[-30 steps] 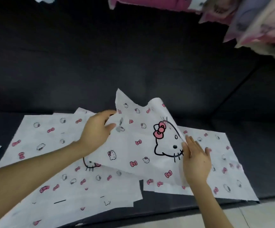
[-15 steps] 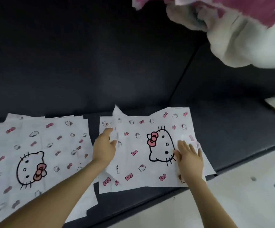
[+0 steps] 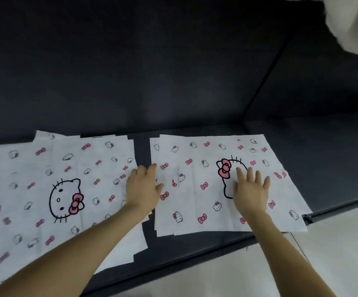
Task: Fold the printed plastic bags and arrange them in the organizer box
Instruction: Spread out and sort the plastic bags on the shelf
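Both my hands lie flat with straight fingers and hold nothing. My left hand (image 3: 143,187) rests at the left edge of the printed plastic bag (image 3: 195,211). My right hand (image 3: 250,189) presses down on its big cat-face print, fingers spread. The bag lies spread out on the dark sofa seat (image 3: 323,168), on top of at least one more bag whose edges peek out beside it. I judge this to be the smoothing step, with the first fold not yet made. Next I need to pinch one edge and carry it across to meet the other, keeping one palm down so the slick film does not slide. Left of my left hand lies a pile of unfolded bags (image 3: 45,168). I cannot see the organizer box.
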`<control>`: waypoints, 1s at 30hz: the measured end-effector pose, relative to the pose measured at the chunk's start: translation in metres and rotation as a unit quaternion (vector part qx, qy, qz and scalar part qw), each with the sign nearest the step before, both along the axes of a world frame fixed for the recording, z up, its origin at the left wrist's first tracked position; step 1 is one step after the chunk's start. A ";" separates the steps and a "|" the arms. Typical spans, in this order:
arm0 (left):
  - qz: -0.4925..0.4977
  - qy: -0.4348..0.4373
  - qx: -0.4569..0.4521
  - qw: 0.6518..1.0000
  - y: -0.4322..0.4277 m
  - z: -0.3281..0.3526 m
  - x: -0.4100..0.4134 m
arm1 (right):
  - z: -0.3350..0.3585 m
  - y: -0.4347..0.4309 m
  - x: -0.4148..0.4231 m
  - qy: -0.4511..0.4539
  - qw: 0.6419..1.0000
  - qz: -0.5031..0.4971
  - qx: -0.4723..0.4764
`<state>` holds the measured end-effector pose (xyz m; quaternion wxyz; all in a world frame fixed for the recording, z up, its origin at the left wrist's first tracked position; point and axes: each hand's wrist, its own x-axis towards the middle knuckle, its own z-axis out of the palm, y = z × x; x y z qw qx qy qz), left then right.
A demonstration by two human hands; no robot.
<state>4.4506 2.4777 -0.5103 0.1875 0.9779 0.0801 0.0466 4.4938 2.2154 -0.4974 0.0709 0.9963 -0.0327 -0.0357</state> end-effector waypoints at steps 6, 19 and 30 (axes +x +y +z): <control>-0.136 -0.045 0.115 0.983 0.114 0.010 -0.062 | -0.020 0.172 -0.072 -0.089 0.944 0.248 0.199; 0.190 0.127 0.012 0.974 0.289 0.002 -0.193 | -0.049 0.281 -0.099 -0.061 0.933 0.290 0.204; 0.222 0.005 -0.016 0.975 0.260 -0.011 -0.175 | -0.038 0.301 -0.106 -0.248 0.857 0.301 0.336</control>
